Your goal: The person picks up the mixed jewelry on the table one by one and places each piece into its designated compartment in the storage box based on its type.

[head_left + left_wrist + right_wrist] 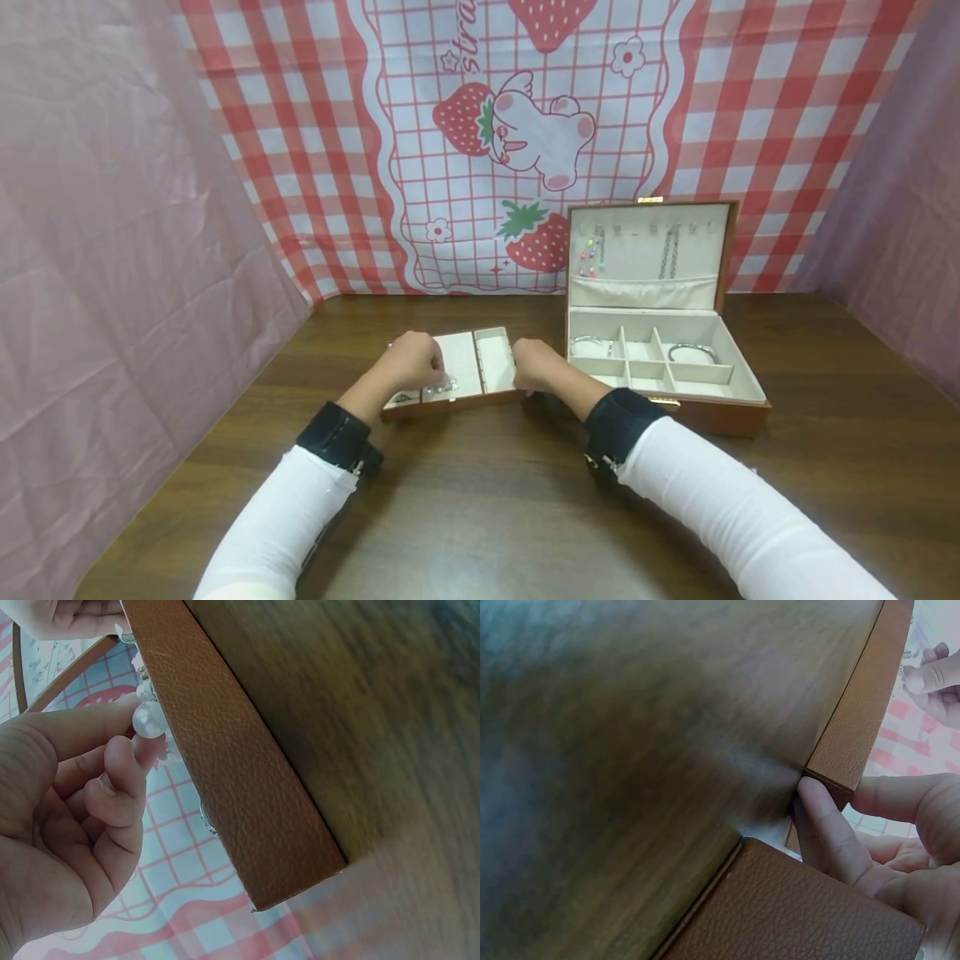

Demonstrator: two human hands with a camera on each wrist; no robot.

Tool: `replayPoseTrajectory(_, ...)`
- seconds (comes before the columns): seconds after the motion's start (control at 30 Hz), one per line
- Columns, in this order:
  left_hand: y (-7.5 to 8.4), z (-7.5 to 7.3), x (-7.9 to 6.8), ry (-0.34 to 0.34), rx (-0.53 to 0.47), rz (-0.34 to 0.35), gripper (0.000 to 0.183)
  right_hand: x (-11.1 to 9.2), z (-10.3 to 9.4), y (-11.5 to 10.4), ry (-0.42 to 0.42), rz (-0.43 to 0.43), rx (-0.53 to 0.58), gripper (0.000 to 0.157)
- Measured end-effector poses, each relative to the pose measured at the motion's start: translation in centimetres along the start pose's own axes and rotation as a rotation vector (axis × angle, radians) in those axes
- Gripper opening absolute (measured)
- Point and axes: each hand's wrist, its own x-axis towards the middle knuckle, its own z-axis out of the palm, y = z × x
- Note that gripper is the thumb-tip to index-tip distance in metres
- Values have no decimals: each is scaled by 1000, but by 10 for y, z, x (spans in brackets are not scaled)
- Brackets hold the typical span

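Note:
A shallow brown tray (468,402) with a pale divided lining lies on the table. Over its left part is my left hand (408,360), thumb and fingertips pinching a pearl-beaded piece of jewelry (148,720). The left wrist view shows a large white pearl at the fingertips, with smaller beads beside it by the tray's edge. Pearly beads (442,386) show on the lining below that hand. At the tray's right end, my right hand (536,365) holds the corner, thumb on one side and fingers (832,825) on the other.
To the right stands an open brown jewelry box (720,417). Bracelets (692,352) lie in its compartments, and necklaces (670,250) hang inside the raised lid (727,250). Its left side is close to my right hand. A checked strawberry cloth (540,167) hangs behind the table.

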Motion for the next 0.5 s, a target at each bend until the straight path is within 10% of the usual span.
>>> replayPoseTrajectory(0.5,1,6,1,-14,29,7,20,-2,0,1,4,2,25,10)
